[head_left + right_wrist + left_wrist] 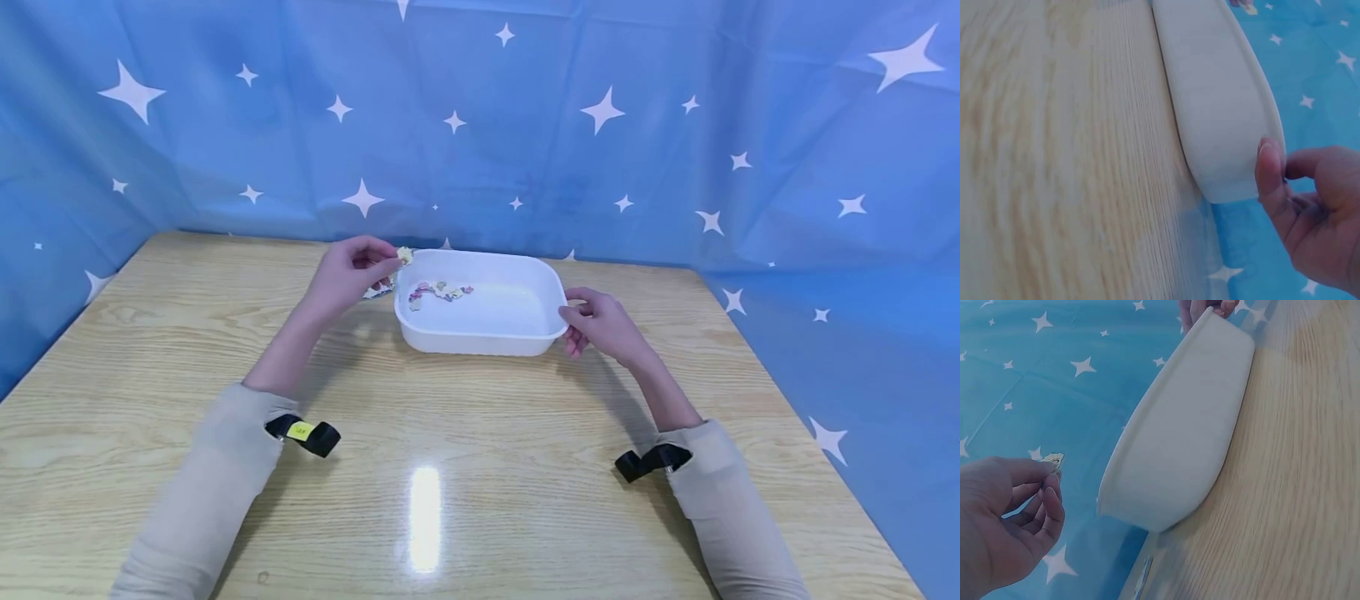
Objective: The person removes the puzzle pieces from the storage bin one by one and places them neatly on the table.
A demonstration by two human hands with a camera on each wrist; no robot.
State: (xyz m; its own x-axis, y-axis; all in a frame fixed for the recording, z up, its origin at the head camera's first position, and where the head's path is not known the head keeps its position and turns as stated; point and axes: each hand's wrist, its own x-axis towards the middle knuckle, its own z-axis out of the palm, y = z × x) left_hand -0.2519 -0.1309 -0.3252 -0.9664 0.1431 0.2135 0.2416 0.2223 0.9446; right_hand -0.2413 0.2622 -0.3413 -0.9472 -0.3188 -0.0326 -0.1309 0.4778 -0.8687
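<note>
A white rectangular basin (517, 308) stands near the far edge of the table. Inside it, toward its left side, lie several small colourful flat pieces (447, 291). My left hand (351, 271) pinches a small pale-yellow flat piece (405, 255) between thumb and fingertips, by the basin's left rim; the left wrist view shows that piece (1054, 460) apart from the basin. My right hand (603, 325) grips the basin's right rim, thumb on one side and fingers on the other. Behind the left hand, partly hidden, more small pieces (378, 289) lie on the table.
The wooden table (480, 433) reaches back to a blue curtain (480, 125) with white stars. Black straps (303, 432) sit at both sleeve cuffs. A bright light reflection shows on the tabletop.
</note>
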